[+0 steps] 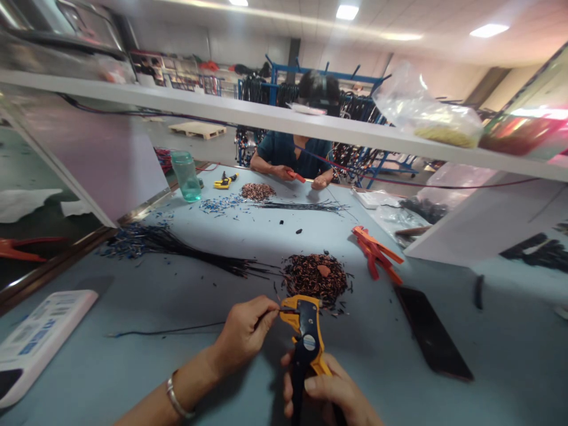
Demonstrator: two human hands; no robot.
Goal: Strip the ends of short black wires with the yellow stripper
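One yellow-and-black wire stripper (pixel 305 337) stands upright.

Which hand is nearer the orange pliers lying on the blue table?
Right. The right hand grips the yellow wire stripper, below-left of the orange pliers; the left hand sits farther left.

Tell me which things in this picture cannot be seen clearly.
Head view:
- Right hand: cut off by the bottom edge; its grip on the stripper shows only partly.
- Wire end: hidden between the left hand fingertips and the stripper head.
- White box label: too blurred to read.
- Co-worker: partly hidden by the shelf.
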